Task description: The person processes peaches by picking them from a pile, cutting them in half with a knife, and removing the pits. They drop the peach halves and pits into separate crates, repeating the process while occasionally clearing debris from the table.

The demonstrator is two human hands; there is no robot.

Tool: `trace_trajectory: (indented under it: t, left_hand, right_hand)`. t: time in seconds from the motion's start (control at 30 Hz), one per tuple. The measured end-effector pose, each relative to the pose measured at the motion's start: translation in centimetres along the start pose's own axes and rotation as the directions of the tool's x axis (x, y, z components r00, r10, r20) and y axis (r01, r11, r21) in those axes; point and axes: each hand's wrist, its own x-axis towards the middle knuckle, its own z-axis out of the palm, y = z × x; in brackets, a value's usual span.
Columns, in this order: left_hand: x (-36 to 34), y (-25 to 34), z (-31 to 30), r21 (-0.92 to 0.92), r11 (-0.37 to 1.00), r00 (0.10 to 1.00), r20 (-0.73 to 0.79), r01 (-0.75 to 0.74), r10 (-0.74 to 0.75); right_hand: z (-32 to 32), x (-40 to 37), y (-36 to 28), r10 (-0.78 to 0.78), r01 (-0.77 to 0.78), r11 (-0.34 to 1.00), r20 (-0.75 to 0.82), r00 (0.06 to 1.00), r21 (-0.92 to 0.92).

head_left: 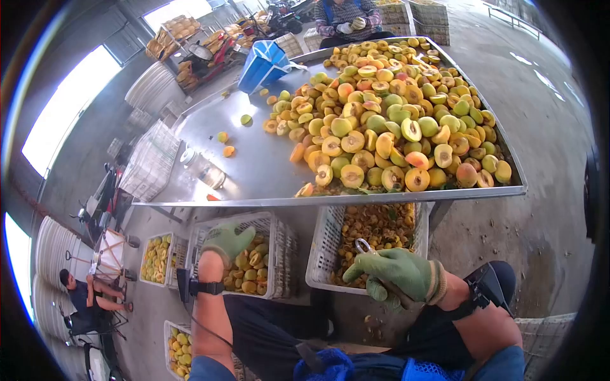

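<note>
My left hand (227, 242), in a green glove, is over a white plastic crate (273, 257) of halved peaches (253, 261). Its thumb stands out from the fingers and no fruit shows in it. My right hand (397, 274), gloved alike, is closed around a pitting tool with a looped metal end (363, 245); its dark handle runs under the palm. Below this hand is a second crate (317, 254) with brown pits and scraps (375, 228). Ahead, a large heap of whole and halved peaches (381, 120) covers much of a metal table (254, 171).
On the table are a blue bag (264, 66) and a clear jar (203, 168). More fruit crates (157, 259) stand on the floor at left. One person (349, 22) sits across the table, another person (89, 298) at far left. The table's raised rim (356, 200) lies beyond my hands.
</note>
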Motion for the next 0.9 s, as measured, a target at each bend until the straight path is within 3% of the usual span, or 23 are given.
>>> trace_trajectory:
  t: [0.03, 0.07, 0.13, 0.2, 0.3, 0.4, 0.53, 0.6, 0.73, 0.87, 0.9]
  left_hand:
    - [0.7, 0.5, -0.6, -0.149, 0.988, 0.999, -0.044, -0.033, 0.026]
    - [2.2, 3.7, -2.2, -0.232, 0.971, 0.997, 0.06, 0.052, -0.039]
    - [7.3, 3.5, 1.7, -0.321, 0.945, 0.998, -0.035, -0.066, 0.058]
    - [8.8, 9.7, 0.1, -0.1, 0.995, 0.995, 0.096, 0.007, 0.003]
    - [12.0, 11.7, 4.1, -0.159, 0.986, 0.964, 0.25, -0.051, 0.091]
    - [14.1, 11.7, 6.5, -0.314, 0.935, 0.949, 0.209, -0.163, 0.236]
    - [14.0, 12.2, 7.5, -0.573, 0.81, 0.956, 0.149, -0.123, 0.251]
    - [12.9, 12.6, 6.9, -0.681, 0.717, 0.958, 0.085, -0.145, 0.275]
    - [8.4, 17.8, 1.4, -0.9, 0.437, 0.918, 0.186, 0.015, 0.352]
    - [7.0, 20.5, 1.3, -0.946, 0.3, 0.864, 0.252, 0.125, 0.436]
    - [7.2, 20.6, 1.3, -0.95, 0.279, 0.862, 0.254, 0.138, 0.439]
  right_hand:
    - [0.0, 0.4, 0.1, -0.039, 0.036, 0.998, -0.069, 0.997, -0.051]
    - [0.1, 0.9, 0.5, -0.084, 0.07, 0.992, -0.139, 0.987, -0.106]
    - [-0.4, 1.9, 0.7, -0.101, 0.066, 0.985, -0.22, 0.97, -0.161]
    - [-1.3, 2.9, 0.7, -0.031, -0.01, 0.987, -0.249, 0.968, -0.161]
    - [-2.3, 4.1, 1.1, 0.014, -0.073, 0.978, -0.284, 0.959, -0.196]
    - [-3.3, 4.7, 1.3, -0.028, -0.023, 0.986, -0.302, 0.953, -0.164]
    - [-4.8, 4.7, -0.3, 0.001, -0.033, 0.996, -0.358, 0.934, -0.083]
    - [-5.4, 5.5, 0.0, -0.13, 0.103, 0.99, -0.358, 0.925, -0.093]
    - [-6.0, 7.0, -0.4, -0.382, 0.353, 0.924, -0.355, 0.853, -0.146]
    - [-6.3, 8.0, -1.0, -0.572, 0.465, 0.811, -0.31, 0.76, -0.354]
    - [-6.5, 7.9, -1.0, -0.555, 0.462, 0.825, -0.312, 0.771, -0.326]
